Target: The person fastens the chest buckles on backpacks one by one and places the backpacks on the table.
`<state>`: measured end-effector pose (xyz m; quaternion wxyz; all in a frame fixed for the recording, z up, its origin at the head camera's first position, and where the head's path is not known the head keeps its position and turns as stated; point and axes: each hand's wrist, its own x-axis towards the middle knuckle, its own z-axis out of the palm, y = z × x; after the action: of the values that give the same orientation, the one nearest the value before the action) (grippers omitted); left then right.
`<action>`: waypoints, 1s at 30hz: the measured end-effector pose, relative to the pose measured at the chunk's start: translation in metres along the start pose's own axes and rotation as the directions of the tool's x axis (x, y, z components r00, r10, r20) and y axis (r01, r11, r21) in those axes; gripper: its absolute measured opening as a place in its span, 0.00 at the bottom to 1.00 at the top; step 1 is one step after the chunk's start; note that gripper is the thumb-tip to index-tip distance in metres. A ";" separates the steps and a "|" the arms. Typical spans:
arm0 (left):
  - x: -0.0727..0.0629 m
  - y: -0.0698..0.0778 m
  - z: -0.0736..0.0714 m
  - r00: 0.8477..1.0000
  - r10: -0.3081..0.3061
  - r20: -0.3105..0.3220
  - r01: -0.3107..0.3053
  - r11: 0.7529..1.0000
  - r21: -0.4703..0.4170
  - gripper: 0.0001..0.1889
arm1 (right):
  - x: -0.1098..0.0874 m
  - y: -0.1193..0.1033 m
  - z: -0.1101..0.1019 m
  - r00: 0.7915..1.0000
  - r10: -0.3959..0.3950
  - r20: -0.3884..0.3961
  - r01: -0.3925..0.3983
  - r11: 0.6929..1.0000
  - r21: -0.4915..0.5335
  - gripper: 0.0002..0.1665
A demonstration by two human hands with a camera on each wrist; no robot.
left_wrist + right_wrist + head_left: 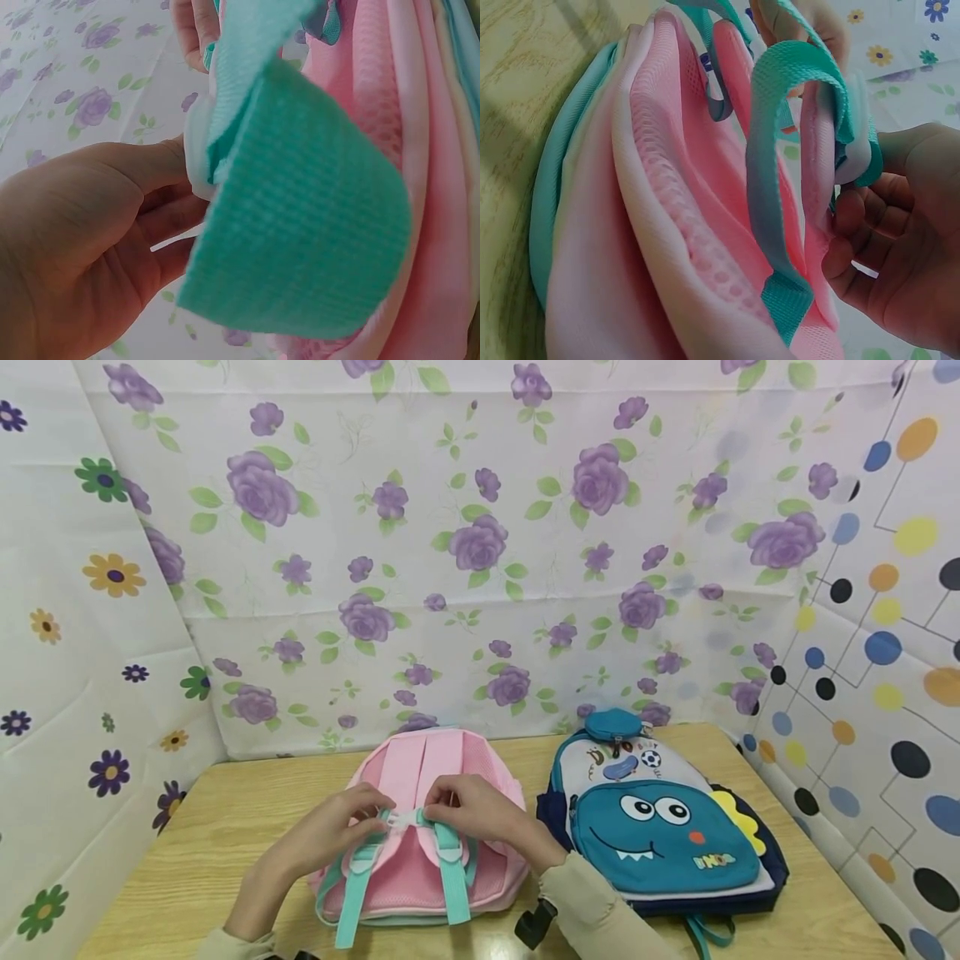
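A pink backpack lies on the table with its shoulder straps facing up. Across those straps runs a short teal chest strap with a white plastic buckle at its middle. My left hand pinches the buckle's left end between thumb and fingers. From the other side, my right hand pinches the chest strap right beside the buckle. Loose teal webbing hangs from the shoulder strap adjusters. In the left wrist view, a wide teal webbing loop partly covers the left fingertips. The right wrist view shows teal webbing curving beside the right fingers.
A blue dinosaur backpack lies face up to the right, close to my right forearm. Both bags rest on a wooden table. Flower-patterned cloth hangs behind it, with a dotted cloth along the right.
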<state>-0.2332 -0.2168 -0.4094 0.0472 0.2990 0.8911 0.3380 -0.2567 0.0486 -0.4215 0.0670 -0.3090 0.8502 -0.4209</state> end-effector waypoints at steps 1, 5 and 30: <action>0.000 0.000 0.000 1.000 0.002 -0.002 -0.002 1.000 -0.006 0.13 | 0.000 0.000 0.000 1.000 0.000 -0.002 0.000 1.000 0.003 0.04; -0.001 -0.001 0.000 1.000 0.008 -0.008 -0.008 1.000 -0.022 0.11 | -0.001 0.000 0.000 1.000 0.005 -0.013 -0.005 1.000 0.011 0.05; 0.002 0.002 -0.005 1.000 0.023 -0.004 -0.023 0.999 -0.025 0.11 | -0.003 0.001 0.003 1.000 0.019 -0.021 -0.018 1.000 0.023 0.05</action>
<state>-0.2348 -0.2173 -0.4042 0.0456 0.3079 0.8834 0.3502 -0.2538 0.0485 -0.4248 0.0656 -0.2959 0.8487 -0.4333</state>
